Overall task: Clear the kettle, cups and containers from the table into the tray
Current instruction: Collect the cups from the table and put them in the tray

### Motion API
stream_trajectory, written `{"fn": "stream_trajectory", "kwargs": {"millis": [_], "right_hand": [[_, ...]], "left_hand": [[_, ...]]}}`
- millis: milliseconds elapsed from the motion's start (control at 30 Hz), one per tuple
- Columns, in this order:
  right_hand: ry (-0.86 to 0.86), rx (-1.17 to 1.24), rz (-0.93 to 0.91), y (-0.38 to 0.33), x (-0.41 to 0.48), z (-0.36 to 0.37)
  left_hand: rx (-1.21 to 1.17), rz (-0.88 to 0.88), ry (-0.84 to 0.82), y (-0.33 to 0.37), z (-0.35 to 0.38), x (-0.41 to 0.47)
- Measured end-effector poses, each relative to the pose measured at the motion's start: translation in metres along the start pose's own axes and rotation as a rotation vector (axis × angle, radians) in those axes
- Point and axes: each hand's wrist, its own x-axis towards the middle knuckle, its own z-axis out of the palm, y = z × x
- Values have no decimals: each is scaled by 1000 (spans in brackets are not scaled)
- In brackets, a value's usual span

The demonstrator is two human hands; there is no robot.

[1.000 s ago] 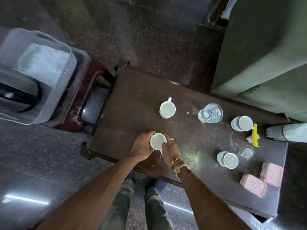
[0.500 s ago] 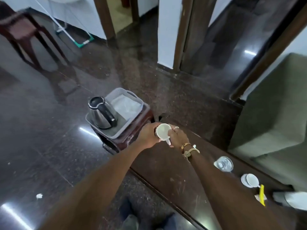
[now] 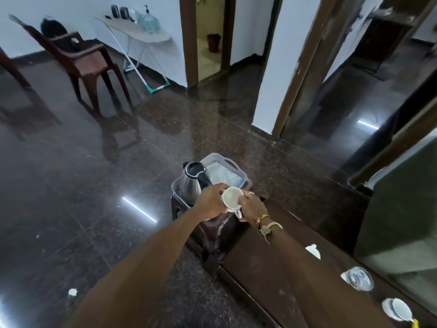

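Observation:
A white cup (image 3: 232, 197) is held between both hands, just in front of the grey tray (image 3: 228, 161). My left hand (image 3: 210, 200) wraps its left side and my right hand (image 3: 252, 205) holds its right side near the handle. The steel kettle (image 3: 192, 183) with a black handle stands in the tray's left part, beside a white cloth (image 3: 222, 175). On the dark wooden table (image 3: 257, 268) stand another white cup (image 3: 313, 250), a clear glass (image 3: 358, 278) and a third white cup (image 3: 398, 309).
The tray sits on a dark red stool (image 3: 214, 227) at the table's left end. A brown plastic chair (image 3: 80, 60) and an ironing board (image 3: 139, 31) stand far back on the glossy dark floor. A grey sofa (image 3: 402, 209) lies to the right.
Both hands lifted the white cup off the table and carried it left to the tray's near edge. My view swung up and left, so the room now shows.

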Motion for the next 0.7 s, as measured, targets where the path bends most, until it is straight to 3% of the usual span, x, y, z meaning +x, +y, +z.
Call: {"fn": "stream_trajectory", "kwargs": {"millis": [333, 700], "right_hand": [[76, 76, -74, -88, 34, 28], [16, 29, -80, -87, 117, 49]], "left_hand": [[-63, 10, 99, -31, -82, 34], [22, -71, 51, -59, -87, 97]]}}
